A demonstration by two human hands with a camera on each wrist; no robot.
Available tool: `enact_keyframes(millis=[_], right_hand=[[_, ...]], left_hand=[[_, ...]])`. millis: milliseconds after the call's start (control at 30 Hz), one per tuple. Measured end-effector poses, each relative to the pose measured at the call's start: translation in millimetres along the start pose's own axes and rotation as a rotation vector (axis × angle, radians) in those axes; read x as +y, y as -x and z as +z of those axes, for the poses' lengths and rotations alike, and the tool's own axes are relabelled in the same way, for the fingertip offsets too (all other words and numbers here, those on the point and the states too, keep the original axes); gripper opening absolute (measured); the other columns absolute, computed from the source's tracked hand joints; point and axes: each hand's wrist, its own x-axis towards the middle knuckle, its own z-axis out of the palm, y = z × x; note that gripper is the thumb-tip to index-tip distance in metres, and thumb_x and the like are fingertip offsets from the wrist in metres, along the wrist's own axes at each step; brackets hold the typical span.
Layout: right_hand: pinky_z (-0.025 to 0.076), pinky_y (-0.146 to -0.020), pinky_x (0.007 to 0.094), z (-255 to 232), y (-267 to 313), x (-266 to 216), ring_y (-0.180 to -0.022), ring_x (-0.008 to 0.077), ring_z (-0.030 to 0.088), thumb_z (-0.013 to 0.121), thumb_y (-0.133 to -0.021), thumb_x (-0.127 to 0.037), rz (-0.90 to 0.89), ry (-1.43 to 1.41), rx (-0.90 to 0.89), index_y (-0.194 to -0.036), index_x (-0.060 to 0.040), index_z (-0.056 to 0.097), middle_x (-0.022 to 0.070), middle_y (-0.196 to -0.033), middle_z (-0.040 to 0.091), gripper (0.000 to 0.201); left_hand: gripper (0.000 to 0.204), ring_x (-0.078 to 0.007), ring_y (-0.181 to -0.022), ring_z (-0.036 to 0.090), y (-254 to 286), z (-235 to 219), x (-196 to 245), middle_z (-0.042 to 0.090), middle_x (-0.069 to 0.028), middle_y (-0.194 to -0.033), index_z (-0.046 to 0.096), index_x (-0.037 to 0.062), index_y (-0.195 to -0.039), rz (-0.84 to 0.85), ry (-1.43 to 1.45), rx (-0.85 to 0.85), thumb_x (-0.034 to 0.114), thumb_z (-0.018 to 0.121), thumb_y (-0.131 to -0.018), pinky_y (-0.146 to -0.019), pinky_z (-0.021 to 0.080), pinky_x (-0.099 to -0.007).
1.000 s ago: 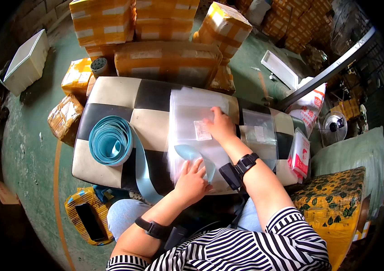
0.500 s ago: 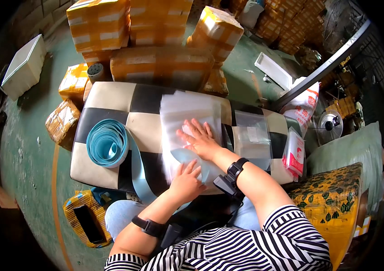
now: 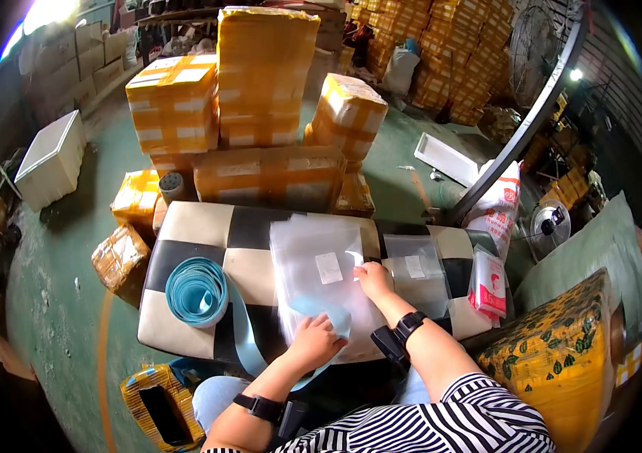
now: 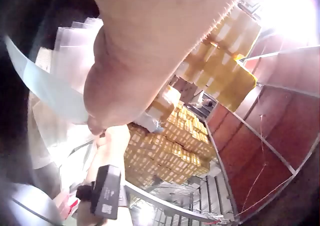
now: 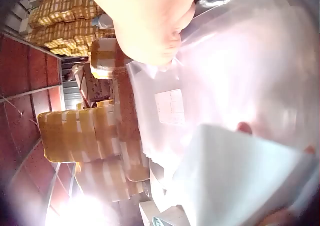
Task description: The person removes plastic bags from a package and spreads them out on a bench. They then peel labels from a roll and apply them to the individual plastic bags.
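A stack of clear plastic bags (image 3: 306, 249) with a white label (image 3: 328, 268) lies on the checkered padded bench (image 3: 185, 226). My right hand (image 3: 375, 281) pinches the bags at their right edge, where the film puckers beside the fingers in the right wrist view. Over the near part of the stack, my left hand (image 3: 315, 343) holds the light blue strip (image 5: 235, 176), which bends up in a loop in front of the fingers. The strip trails left to its roll (image 3: 196, 293), standing on the bench. Most of the left fingers are hidden behind the strip in the right wrist view.
More clear bags (image 3: 416, 287) lie on the bench's right side, beside a red and white packet (image 3: 489, 283). Taped boxes (image 3: 268, 177) stand behind the bench. A slanted metal post (image 3: 517, 136) rises at the right, and a phone (image 3: 164, 415) lies at the lower left.
My right hand lay spread on the bags half a second ago; it has moved to their right edge with fingers curled. The left hand stays by the strip. The head view has tilted up.
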Motion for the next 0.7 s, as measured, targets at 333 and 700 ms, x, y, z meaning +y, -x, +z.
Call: enact_keyframes(millis=[333,700], right_hand=[[0.045,-0.055,0.0268,-14.1,0.1,15.6,-0.062,0.0158,0.056,0.057,-0.083,-0.014,-0.224,-0.611,0.378,-0.087,-0.0048,0.061,0.0040,-0.075,0.060,0.011],[0.034,-0.043,0.0218,-127.6,-39.3,163.5,-0.045,0.0071,0.041,0.056,-0.085,-0.024,0.010,-0.726,0.306,-0.079,-0.0059,0.059,-0.0031,-0.058,0.049,0.020]], left_hand=[[0.043,-0.0398,-0.071,0.053,-8.9,-45.6,5.6,0.054,-0.0222,-0.076,0.052,-0.0051,-0.064,-0.404,0.355,0.027,0.032,0.051,-0.086,-0.065,0.043,-0.0436],[0.030,-0.0217,-0.075,0.061,-5.4,-69.2,-2.3,0.061,-0.0149,-0.091,0.051,-0.0051,-0.108,-0.525,1.424,0.347,0.019,0.044,-0.092,-0.069,0.049,-0.0319]])
